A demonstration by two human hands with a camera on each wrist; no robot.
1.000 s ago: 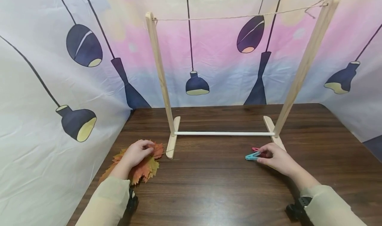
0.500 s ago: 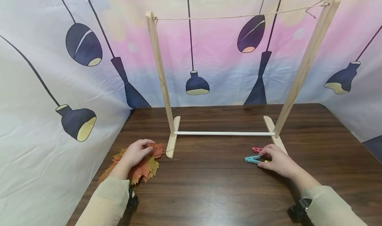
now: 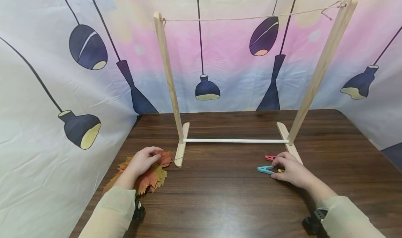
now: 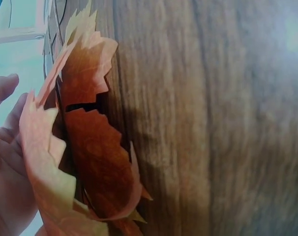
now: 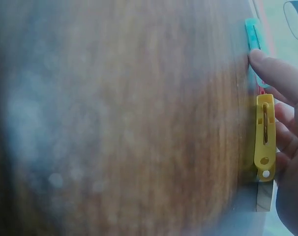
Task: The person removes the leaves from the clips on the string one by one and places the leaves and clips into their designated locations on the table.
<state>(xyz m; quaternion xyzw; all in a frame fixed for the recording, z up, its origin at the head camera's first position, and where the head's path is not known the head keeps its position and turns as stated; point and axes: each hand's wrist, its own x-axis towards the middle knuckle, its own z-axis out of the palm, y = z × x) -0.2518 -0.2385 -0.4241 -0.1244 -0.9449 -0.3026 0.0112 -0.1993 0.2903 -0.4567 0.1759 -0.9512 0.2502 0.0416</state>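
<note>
My left hand (image 3: pixel 142 164) rests over a pile of orange and yellow artificial maple leaves (image 3: pixel 151 179), its fingers loosely bent. In the left wrist view, a curled leaf (image 4: pixel 97 152) stands beside that hand and hides part of the fingers. On the right, my right hand (image 3: pixel 292 170) pinches a blue clothespin (image 3: pixel 265 169) by its handle ends between thumb and forefinger. A red clothespin (image 3: pixel 269 157) lies just behind it. Partly under the hand is a yellow clothespin (image 3: pixel 281 170), which shows fully in the right wrist view, below the thumb.
A wooden frame (image 3: pixel 169 77) stands upright on the dark wooden table (image 3: pixel 220 196). String (image 3: pixel 226 19) runs between its post tops, and a white rod (image 3: pixel 235 140) joins the feet. Behind hangs a cloth (image 3: pixel 232 63) printed with lamps.
My right hand has shifted slightly and its thumb and forefinger have spread a little, bringing the yellow clothespin into sight. The left hand stays on the leaves.
</note>
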